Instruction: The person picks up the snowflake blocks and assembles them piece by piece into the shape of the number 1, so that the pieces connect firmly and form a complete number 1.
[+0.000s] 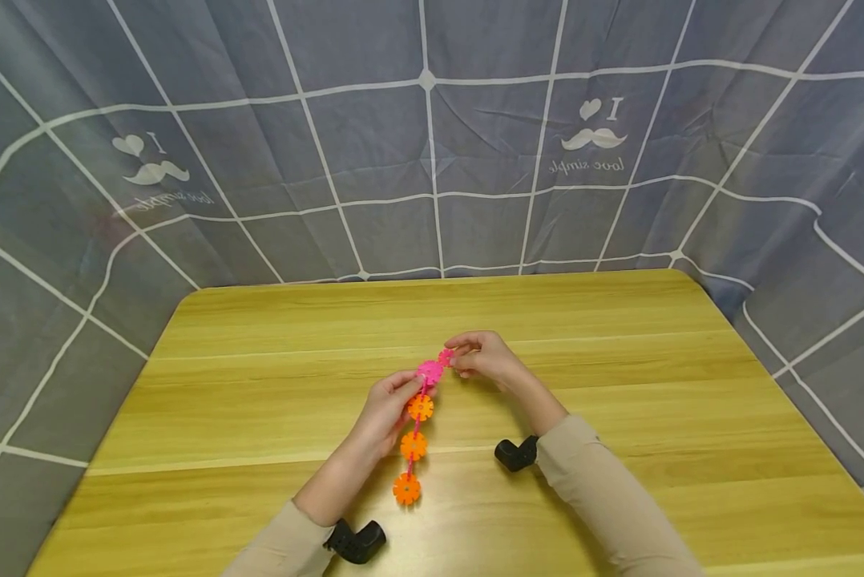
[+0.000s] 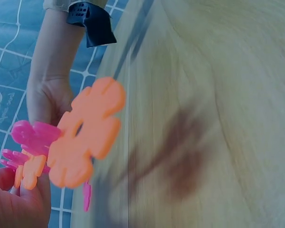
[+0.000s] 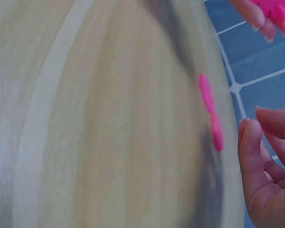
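My left hand (image 1: 389,407) pinches a chain of interlocking plastic flower discs (image 1: 413,446) near its pink end. Several orange discs, joined by pink ones seen edge-on, trail from it toward the front of the table. Beyond the left fingertips is a pink disc (image 1: 429,372). A smaller-looking pink disc (image 1: 446,357) appears beside my right hand (image 1: 486,358). In the right wrist view, the right thumb and fingers (image 3: 251,147) are bent close together with nothing visible between them, and an edge-on pink piece (image 3: 211,113) is apart from them. Whether that piece joins the chain, I cannot tell.
A wood-grain table (image 1: 244,409) lies under both hands. Behind it and along its sides hangs a grey curtain (image 1: 374,160) with white grid lines. Black wrist mounts (image 1: 357,542) sit on both forearms, over beige sleeves.
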Demonstrator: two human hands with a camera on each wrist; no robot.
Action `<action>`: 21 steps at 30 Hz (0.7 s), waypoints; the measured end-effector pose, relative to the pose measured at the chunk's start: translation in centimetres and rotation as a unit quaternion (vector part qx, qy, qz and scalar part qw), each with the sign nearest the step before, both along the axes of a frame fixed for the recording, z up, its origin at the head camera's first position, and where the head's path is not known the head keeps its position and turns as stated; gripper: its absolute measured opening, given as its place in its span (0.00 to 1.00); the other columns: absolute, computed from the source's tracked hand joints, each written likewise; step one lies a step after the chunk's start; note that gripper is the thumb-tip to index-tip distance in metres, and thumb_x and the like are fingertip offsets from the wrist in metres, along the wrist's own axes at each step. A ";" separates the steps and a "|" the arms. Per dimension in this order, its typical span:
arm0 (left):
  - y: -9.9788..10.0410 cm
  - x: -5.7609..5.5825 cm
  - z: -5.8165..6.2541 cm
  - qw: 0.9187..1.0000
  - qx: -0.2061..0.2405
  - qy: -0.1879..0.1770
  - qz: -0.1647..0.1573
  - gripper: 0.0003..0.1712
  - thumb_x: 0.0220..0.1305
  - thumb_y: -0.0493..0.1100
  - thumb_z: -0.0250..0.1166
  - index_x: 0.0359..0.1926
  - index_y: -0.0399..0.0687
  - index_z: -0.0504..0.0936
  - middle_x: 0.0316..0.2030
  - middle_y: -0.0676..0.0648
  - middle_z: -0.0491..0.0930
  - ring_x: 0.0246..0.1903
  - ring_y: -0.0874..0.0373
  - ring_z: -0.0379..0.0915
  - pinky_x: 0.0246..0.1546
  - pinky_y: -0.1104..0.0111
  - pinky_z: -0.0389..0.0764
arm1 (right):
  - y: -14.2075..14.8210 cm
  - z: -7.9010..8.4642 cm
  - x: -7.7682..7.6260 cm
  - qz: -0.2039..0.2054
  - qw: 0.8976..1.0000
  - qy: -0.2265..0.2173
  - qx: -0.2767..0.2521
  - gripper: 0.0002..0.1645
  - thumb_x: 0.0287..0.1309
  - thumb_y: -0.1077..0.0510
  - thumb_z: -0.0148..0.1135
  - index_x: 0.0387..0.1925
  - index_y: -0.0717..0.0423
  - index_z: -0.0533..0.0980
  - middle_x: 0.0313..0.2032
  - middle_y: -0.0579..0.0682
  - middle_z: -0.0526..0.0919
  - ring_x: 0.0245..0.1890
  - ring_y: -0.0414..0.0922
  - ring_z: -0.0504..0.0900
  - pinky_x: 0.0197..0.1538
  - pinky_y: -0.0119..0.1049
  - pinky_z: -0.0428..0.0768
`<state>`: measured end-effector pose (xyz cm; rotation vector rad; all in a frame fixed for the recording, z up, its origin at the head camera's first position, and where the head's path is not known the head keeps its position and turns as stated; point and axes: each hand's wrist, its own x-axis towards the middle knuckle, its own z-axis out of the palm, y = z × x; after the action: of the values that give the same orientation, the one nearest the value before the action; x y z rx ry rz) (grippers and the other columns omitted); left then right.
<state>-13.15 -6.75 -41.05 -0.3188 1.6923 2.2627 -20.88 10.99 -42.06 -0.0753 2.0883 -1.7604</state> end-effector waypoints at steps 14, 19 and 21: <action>-0.3 0.0 -0.4 1.000 -0.005 -0.001 0.030 0.12 0.66 0.34 0.56 0.47 0.28 0.76 0.30 0.44 0.83 0.25 0.65 0.78 0.15 0.84 0.67 | -1.0 -2.1 -0.7 -0.039 0.987 0.095 0.125 0.27 0.43 0.75 0.67 0.50 0.64 0.76 0.45 0.60 0.69 0.41 0.49 0.70 0.27 0.30 0.78; -0.1 0.1 -0.5 1.000 -0.002 -0.003 0.028 0.12 0.66 0.34 0.55 0.46 0.29 0.76 0.29 0.46 0.83 0.22 0.66 0.76 0.14 0.84 0.68 | -1.1 -2.4 -1.0 -0.012 0.976 0.127 0.176 0.25 0.42 0.71 0.71 0.48 0.60 0.78 0.46 0.58 0.71 0.47 0.52 0.69 0.43 0.37 0.77; 0.0 0.2 -0.5 1.000 -0.003 -0.004 0.025 0.12 0.66 0.34 0.56 0.45 0.29 0.77 0.28 0.47 0.83 0.18 0.68 0.73 0.13 0.84 0.66 | -1.1 -2.5 -1.1 -0.002 0.972 0.132 0.193 0.24 0.42 0.69 0.72 0.46 0.59 0.79 0.43 0.56 0.72 0.45 0.51 0.69 0.45 0.38 0.74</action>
<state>-12.98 -6.72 -41.59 -0.3752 1.7058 2.2891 -21.97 9.93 -44.56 -0.2028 2.5862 -1.3730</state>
